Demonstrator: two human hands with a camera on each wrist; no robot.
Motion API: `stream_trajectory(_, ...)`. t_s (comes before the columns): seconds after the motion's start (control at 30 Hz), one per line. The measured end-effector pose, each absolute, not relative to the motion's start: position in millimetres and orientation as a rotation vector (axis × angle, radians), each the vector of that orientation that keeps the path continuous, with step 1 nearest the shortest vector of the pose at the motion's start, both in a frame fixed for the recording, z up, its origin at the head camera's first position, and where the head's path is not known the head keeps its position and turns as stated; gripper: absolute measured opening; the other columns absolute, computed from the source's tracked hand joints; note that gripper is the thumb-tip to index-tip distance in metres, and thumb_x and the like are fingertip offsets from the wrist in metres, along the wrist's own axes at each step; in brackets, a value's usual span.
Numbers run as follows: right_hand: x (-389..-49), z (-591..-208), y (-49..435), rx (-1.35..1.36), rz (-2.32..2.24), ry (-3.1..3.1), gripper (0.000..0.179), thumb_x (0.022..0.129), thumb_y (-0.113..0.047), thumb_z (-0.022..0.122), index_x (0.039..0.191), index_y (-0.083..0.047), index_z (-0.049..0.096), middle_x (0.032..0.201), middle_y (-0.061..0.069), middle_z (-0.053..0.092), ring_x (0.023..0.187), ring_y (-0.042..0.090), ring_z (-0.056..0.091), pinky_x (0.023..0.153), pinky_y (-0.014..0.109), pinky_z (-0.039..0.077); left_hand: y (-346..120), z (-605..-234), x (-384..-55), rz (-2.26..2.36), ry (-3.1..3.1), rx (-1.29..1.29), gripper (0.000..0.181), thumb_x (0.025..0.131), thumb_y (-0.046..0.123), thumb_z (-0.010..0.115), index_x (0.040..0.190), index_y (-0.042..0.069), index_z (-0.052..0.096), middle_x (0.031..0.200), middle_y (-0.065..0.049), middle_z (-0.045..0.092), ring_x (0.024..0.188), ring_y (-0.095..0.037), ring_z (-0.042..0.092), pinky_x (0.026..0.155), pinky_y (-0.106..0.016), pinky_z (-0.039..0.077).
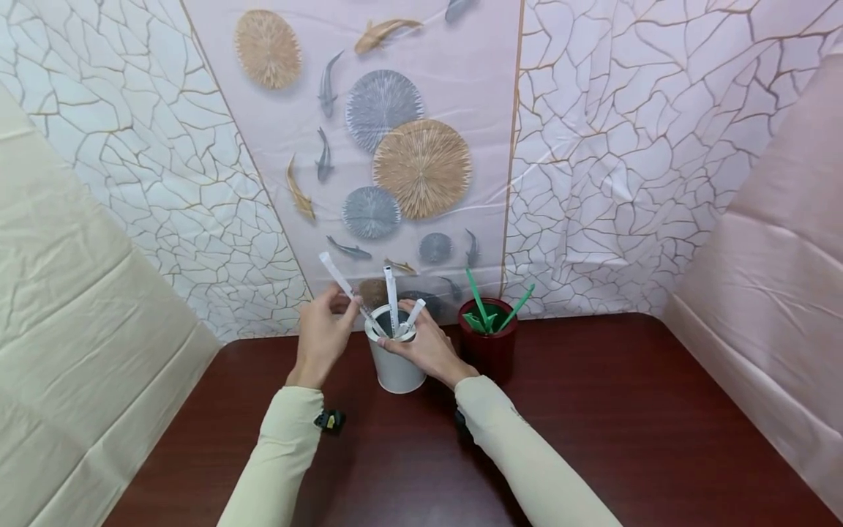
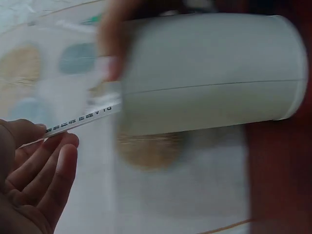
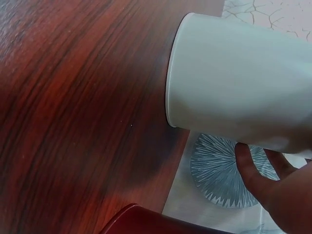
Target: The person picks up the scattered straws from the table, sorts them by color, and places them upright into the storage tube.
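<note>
A white cup stands on the dark red-brown table, holding several slim white wrapped straws. My left hand pinches one long wrapped straw between thumb and fingers. Its lower end is inside the cup and it leans left; dark printing runs along it. Two more straws, an upright one and a shorter right-leaning one, stick up from the cup. From the right, my right hand grips the cup near its rim, thumb in front; in the right wrist view, fingertips touch the cup's side.
Just right of the white cup is a dark red cup with green straws in it. The table meets a patterned cloth backdrop behind the cups. Cloth walls flank both sides.
</note>
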State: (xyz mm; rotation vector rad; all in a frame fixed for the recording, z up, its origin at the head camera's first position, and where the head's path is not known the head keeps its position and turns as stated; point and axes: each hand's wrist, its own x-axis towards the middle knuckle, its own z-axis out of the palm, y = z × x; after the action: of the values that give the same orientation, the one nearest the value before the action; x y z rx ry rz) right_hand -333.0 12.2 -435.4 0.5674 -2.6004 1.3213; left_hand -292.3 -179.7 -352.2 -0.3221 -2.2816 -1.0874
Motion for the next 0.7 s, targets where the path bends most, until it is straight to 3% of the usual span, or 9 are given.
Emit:
stream_trajectory(0.13, -333, -436, 12, 0.576, 1.323, -2.586, 0.095, 0.086, -0.059, 0.079, 0.161, -0.011, 0.043, 0.166, 0.004, 0.04, 0.147, 0.027, 0.047, 0.112, 0.057, 0.045, -181, -379, -297, -1.148, -2.389, -0.243, 0.017, 0.1, 0.016, 0.074, 0.11, 0.002, 0.076, 0.104, -0.015, 0.079, 0.1, -0.031, 0.077, 0.086, -0.048, 0.061)
stream_trajectory(0.27, -334, -436, 13, 0.591, 1.325, -2.577, 0.095, 0.087, -0.058, 0.079, 0.161, -0.01, 0.043, 0.165, 0.005, 0.04, 0.147, 0.028, 0.046, 0.113, 0.056, 0.044, -182, -394, -298, -1.218, -2.485, -0.209, 0.033, 0.099, 0.024, 0.076, 0.12, -0.001, 0.073, 0.118, -0.023, 0.075, 0.113, -0.037, 0.073, 0.095, -0.052, 0.058)
stream_trajectory(0.4, -336, -436, 14, 0.598, 1.317, -2.572, 0.095, 0.088, -0.059, 0.077, 0.162, -0.01, 0.042, 0.166, 0.006, 0.039, 0.148, 0.027, 0.044, 0.114, 0.055, 0.043, -183, -400, -297, -1.212, -2.562, -0.201, 0.05, 0.097, 0.035, 0.078, 0.129, -0.001, 0.069, 0.127, -0.023, 0.072, 0.122, -0.037, 0.068, 0.104, -0.053, 0.052)
stream_trajectory(0.7, -338, -437, 22, 0.646, 1.392, -2.537, 0.094, 0.092, -0.049, 0.08, 0.162, -0.003, 0.039, 0.17, 0.01, 0.034, 0.156, 0.028, 0.034, 0.122, 0.05, 0.036, -185, -418, -283, -1.237, -2.604, -0.18, 0.065, 0.095, 0.043, 0.08, 0.139, -0.001, 0.064, 0.134, -0.02, 0.069, 0.13, -0.036, 0.063, 0.108, -0.053, 0.049)
